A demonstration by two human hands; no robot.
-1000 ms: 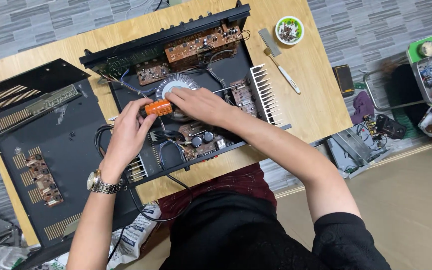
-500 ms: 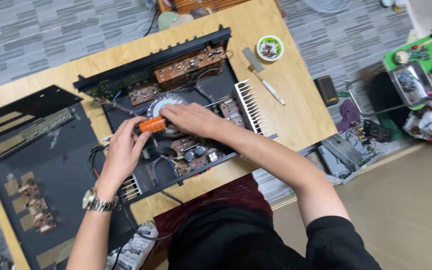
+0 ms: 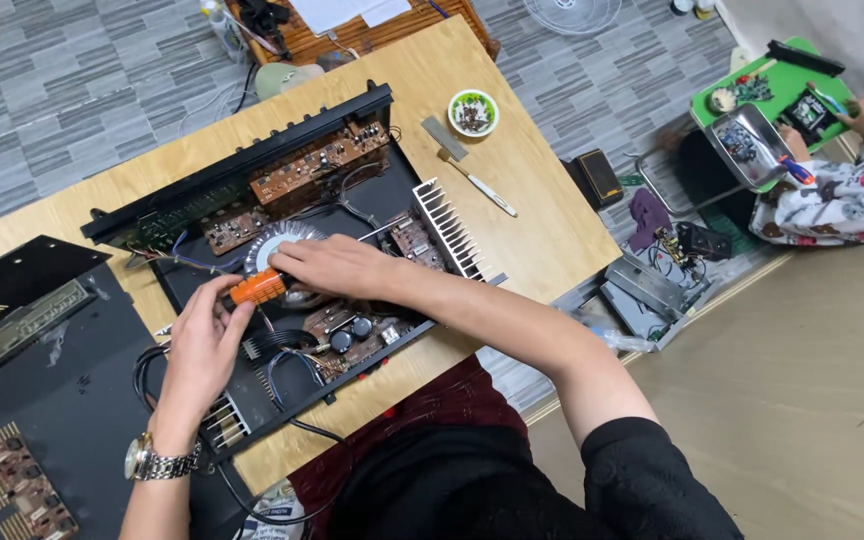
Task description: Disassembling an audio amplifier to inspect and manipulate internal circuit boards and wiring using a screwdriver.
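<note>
We've got both hands on the orange screwdriver [image 3: 256, 288]: left hand [image 3: 200, 345] wrapped round the handle, right hand [image 3: 337, 266] pinching its tip end over the amp [image 3: 292, 250]'s round transformer [image 3: 287, 240]. The heatsink [image 3: 449, 230] crowds the right; the tabletop [image 3: 512, 190] beyond has room.

one open amplifier [image 3: 282, 250] at centre frame, two brown circuit boards [image 3: 314, 170] along its upper edge, one round silver coil [image 3: 277, 250], one finned heat sink [image 3: 449, 240]. one orange-handled screwdriver [image 3: 257, 288]. two hands on it, left hand [image 3: 202, 345] and right hand [image 3: 337, 268]. one wristwatch [image 3: 157, 462] lower left. one small bowl [image 3: 473, 112] at top centre, one brush [image 3: 467, 165] beside it. one black cover [image 3: 42, 400] far left. one green tray [image 3: 752, 110] upper right.
</note>
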